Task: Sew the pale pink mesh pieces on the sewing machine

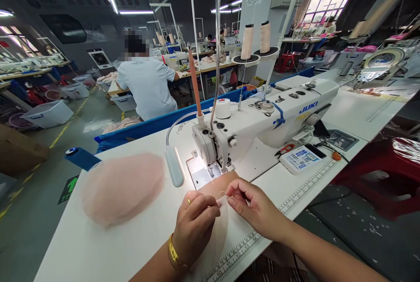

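Note:
Just in front of the sewing machine [269, 111], my left hand [197, 216] is closed on the edge of a sheer pale fabric [220, 234], which hangs down over the table's ruler edge. Close beside it, my right hand [251, 203] pinches the same fabric edge between thumb and fingertips; a thin thread shows there. A tan fabric piece [219, 184] lies between my hands and the needle area. To the left, a rounded heap of sheer pink fabric [123, 188] rests on the white table [78, 247].
A grey lamp [173, 166] stands left of the needle. Orange-handled snippers [285, 150] and a white box [302, 159] lie right of the machine. Thread cones [247, 43] stand behind. A blue spool [82, 158] is at the left edge. A person in a light shirt [147, 85] sits ahead.

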Available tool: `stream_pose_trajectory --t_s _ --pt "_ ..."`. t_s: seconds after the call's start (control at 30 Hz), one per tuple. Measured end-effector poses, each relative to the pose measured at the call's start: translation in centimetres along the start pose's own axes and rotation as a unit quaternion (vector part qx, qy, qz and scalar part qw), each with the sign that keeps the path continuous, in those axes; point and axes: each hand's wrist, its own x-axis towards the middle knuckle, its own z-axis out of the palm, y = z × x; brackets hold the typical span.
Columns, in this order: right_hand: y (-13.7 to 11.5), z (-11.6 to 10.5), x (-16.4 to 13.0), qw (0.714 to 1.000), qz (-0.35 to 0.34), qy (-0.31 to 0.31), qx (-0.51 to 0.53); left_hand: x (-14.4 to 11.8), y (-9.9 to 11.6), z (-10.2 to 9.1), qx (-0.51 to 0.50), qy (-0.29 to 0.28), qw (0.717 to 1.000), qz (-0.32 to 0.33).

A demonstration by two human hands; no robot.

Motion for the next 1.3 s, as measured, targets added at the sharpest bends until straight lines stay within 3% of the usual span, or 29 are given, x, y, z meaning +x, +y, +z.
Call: stream_pose_trajectory --t_s 0.33,0.47,0.53,0.6,0.7,0.77,0.87,1.0,1.1,1.17,1.3 --pt "0.0 0.6 0.3 0.995 -0.035 -0.009 -0.092 -0.4 0.0 0.6 -0.071 -0.007 0.997 -0.017" --pt "-0.2 0.7 0.1 0.987 -0.089 0.006 -0.134 -0.2 0.4 0.6 -0.113 -0.033 0.986 -0.122" --pt "0.1 0.7 0.1 0.971 -0.144 0.018 -0.188 0.1 0.6 0.4 -0.162 -0.074 0.966 -0.188" --pt "0.6 0.6 0.3 0.938 -0.218 0.038 -0.267 0.4 0.6 0.1 -0.214 -0.130 0.936 -0.247" --pt "1.6 0.3 0.7 0.873 -0.308 0.080 -0.370 0.7 0.2 -0.1 -0.267 -0.208 0.876 -0.345" --pt "2.0 0.3 0.9 0.852 -0.327 0.098 -0.397 0.9 -0.2 -0.1 -0.309 -0.246 0.827 -0.401" --pt "1.9 0.6 0.8 0.861 -0.314 0.111 -0.384 1.2 -0.5 -0.1 -0.373 -0.255 0.773 -0.445" --pt "1.9 0.7 0.9 0.873 -0.307 0.080 -0.369 1.6 0.0 -0.4 -0.413 -0.250 0.746 -0.459" --pt "2.4 -0.2 1.5 0.883 -0.293 0.087 -0.357 1.8 0.7 -0.7 -0.440 -0.297 0.714 -0.457" --pt "2.5 -1.0 1.6 0.896 -0.267 0.101 -0.341 1.8 0.8 -0.7 -0.430 -0.311 0.715 -0.455" --pt "1.3 -2.0 0.7 0.948 -0.181 0.052 -0.258 1.7 0.3 -0.5 -0.391 -0.275 0.757 -0.446"
